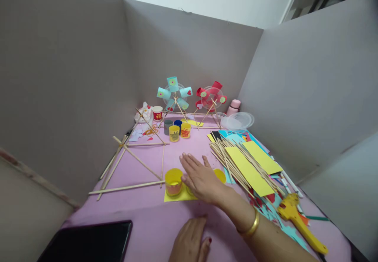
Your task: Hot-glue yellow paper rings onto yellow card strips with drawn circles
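My right hand [201, 177] reaches across the pink table [141, 210] with fingers stretched flat, resting between two small yellow cups. One yellow cup [173, 181] stands just left of the fingertips on a yellow paper sheet [177, 197]. The other yellow cup [221, 174] shows partly behind the hand. A gold bangle sits on that wrist. My left hand [190, 240] lies near the front edge, palm down, fingers loosely curled, holding nothing that I can see.
A wooden stick frame [132, 163] lies at the left. A pile of sticks [236, 163] with yellow paper strips [251, 167] is at the right, beside a yellow glue gun [298, 220]. Blue [175, 92] and red [211, 96] paper wheels, several small cups [177, 130] stand behind. A dark tablet [88, 242] is front left.
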`<state>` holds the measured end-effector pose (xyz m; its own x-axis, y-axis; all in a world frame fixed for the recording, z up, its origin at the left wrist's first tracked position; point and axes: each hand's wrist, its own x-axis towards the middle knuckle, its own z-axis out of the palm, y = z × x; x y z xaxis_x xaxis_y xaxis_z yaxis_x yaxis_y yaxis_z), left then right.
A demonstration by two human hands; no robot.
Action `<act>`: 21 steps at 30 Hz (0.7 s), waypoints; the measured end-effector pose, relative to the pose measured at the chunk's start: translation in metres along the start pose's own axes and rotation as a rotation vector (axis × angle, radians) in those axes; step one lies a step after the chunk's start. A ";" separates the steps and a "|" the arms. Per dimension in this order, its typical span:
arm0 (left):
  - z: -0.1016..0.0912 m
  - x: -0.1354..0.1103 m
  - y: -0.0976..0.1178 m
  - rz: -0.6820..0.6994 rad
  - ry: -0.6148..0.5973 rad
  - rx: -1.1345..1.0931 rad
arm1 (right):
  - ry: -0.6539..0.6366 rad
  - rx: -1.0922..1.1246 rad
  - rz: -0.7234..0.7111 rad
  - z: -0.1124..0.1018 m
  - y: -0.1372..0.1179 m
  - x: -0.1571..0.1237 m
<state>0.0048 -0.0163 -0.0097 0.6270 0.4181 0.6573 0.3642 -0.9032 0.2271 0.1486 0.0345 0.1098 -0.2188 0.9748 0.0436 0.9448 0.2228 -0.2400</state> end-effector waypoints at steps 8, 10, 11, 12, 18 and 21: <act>0.003 0.000 0.000 0.002 0.019 0.017 | -0.007 0.013 -0.096 0.004 -0.022 -0.005; 0.002 0.001 -0.001 0.001 0.025 -0.001 | 0.040 0.005 -0.002 -0.003 -0.009 -0.013; 0.002 0.002 -0.001 0.002 0.026 -0.015 | 0.064 0.000 0.066 -0.005 0.000 -0.018; 0.002 0.002 -0.001 0.003 0.024 -0.030 | 0.081 -0.003 0.128 -0.007 0.009 -0.023; 0.003 0.003 -0.005 0.004 0.017 -0.071 | 0.115 0.022 0.225 -0.002 0.039 -0.040; -0.007 0.001 -0.009 0.021 0.038 -0.065 | 0.259 0.060 0.278 -0.007 0.044 -0.047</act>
<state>-0.0025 -0.0085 -0.0059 0.6071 0.3960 0.6889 0.3048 -0.9167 0.2584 0.2021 -0.0019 0.1035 0.1195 0.9702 0.2108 0.9420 -0.0437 -0.3329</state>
